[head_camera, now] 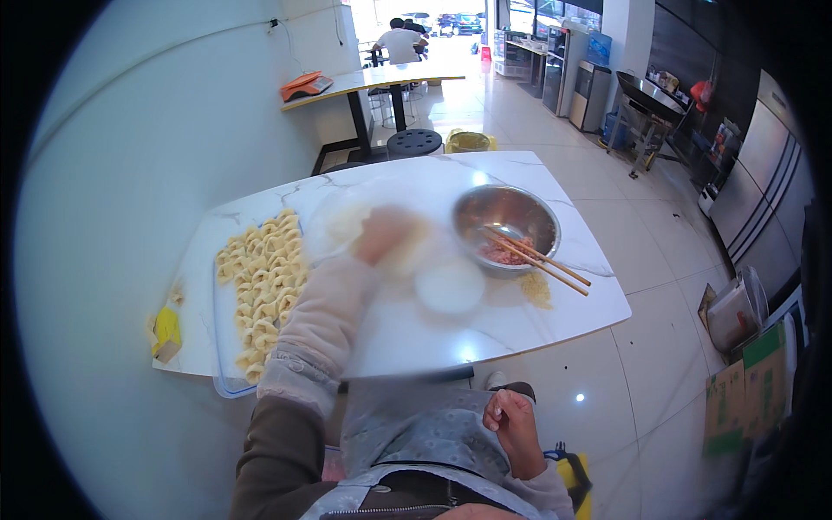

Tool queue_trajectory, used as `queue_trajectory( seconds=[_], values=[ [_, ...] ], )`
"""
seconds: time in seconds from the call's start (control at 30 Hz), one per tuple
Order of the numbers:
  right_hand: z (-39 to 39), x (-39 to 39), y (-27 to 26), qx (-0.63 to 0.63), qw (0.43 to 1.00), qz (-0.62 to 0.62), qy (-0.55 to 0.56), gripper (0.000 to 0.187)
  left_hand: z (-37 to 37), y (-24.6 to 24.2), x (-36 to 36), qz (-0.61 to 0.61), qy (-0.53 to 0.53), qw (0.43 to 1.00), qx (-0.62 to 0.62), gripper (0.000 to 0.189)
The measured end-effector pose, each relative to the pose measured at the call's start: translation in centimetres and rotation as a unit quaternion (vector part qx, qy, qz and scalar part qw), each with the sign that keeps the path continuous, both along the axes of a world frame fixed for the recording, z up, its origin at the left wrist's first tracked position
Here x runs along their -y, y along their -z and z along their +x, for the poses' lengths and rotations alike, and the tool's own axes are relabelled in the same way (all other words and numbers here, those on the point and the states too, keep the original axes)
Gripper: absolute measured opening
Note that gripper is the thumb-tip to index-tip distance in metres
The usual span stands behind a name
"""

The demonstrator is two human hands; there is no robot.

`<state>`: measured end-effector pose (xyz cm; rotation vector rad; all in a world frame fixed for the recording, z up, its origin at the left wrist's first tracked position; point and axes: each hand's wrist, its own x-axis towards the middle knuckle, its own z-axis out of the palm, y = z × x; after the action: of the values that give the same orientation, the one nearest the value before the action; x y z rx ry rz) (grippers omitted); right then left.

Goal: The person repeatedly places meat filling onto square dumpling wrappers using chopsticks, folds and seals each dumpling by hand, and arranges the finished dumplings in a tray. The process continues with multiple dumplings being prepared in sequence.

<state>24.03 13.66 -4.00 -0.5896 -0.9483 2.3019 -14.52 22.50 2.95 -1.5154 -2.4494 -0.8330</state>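
Observation:
My left hand (389, 234), blurred by motion, is stretched over the table. Under and beside it lie pale yellowish sheets, perhaps dough wrappers (411, 250), too smeared to make out; whether the fingers grip anything is unclear. Low in front of the apron (422, 422), my right hand (513, 422) has its fingers curled in, with no object visible in it. Many folded dumplings (270, 273) fill a blue-edged clear tray (224, 364) at the left. Wooden chopsticks (546, 263) lean across the rim of a steel bowl (543, 211) holding minced meat (510, 250). A blurred white round object (450, 286) sits nearby.
A pale yellow patch (536, 290) lies beside the bowl on the marble-patterned table (416, 344). A yellow box (168, 331) stands by the wall. Beyond are a black stool (414, 142), a lined bin (469, 141) and a seated person (398, 44). Cardboard (744, 390) stands at right.

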Motion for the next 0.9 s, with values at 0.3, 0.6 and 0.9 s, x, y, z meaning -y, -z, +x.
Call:
queue_trajectory(
  seconds=[0.3,0.6,0.9],
  values=[
    [-0.9,0.0,-1.0,-0.002,1.0,0.009,-0.015,0.024,-1.0,-3.9,3.6,0.121,0.035,0.925,0.359,0.019],
    [-5.3,2.0,-3.0,-0.042,0.984,0.168,-0.042,0.045,11.8,-4.8,16.5,0.159,0.187,0.645,0.724,0.025],
    [-5.3,2.9,-3.6,-0.063,0.997,-0.004,-0.053,0.039,16.2,2.3,20.2,0.122,0.254,0.57,0.772,0.03]
  ],
)
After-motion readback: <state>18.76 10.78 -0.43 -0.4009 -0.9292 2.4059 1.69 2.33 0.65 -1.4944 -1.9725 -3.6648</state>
